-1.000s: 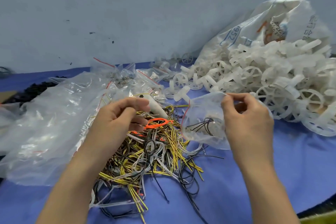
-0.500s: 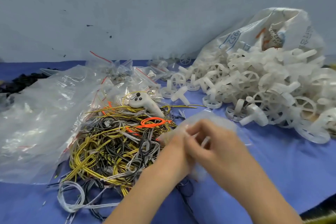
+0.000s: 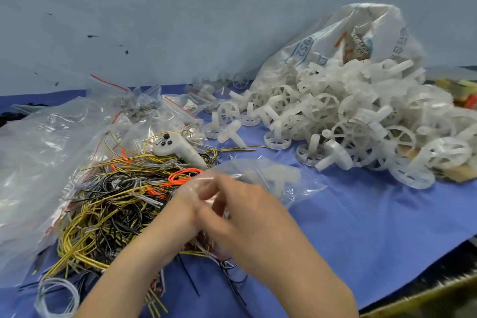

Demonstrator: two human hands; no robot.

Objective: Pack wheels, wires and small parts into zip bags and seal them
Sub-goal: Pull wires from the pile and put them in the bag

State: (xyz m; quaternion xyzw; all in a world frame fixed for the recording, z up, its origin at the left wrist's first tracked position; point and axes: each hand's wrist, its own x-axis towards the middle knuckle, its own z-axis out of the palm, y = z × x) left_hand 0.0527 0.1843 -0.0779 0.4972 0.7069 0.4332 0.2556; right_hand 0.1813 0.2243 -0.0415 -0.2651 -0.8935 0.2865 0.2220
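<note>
Item: clear zip bag point(image 3: 260, 175), held up over the near edge of the wire pile point(image 3: 111, 204), mouth toward me. My left hand point(image 3: 185, 204) and right hand point(image 3: 247, 217) meet at its opening, fingers curled and pinching the film. The frame is blurred there, so I cannot tell exactly which fingers grip the lip.

Contents: some pale parts show through the plastic, possibly white wheel pieces; too smeared to name.

Stock on the blue table cover point(image 3: 387, 227):
- Tangle of yellow, black and grey wires, with an orange loop point(image 3: 184, 175) on top, just beside the bag.
- A white handheld controller point(image 3: 178, 150) lying on the wires.
- White plastic wheels point(image 3: 348, 126), heaped to my right and spilling from a printed woven sack point(image 3: 361, 33).
- Empty and part-filled red-striped zip bags point(image 3: 144, 106) at the back, well apart from my hands.
- A large clear plastic sheet bag point(image 3: 38, 162) to my left.

Step in hand, as I judge it: working the bag's mouth, either pressing it closed or holding it apart for more wire.

Next move calls for: aligning both lips flat, then running a pinch along the strip with nothing caught in the seal.
</note>
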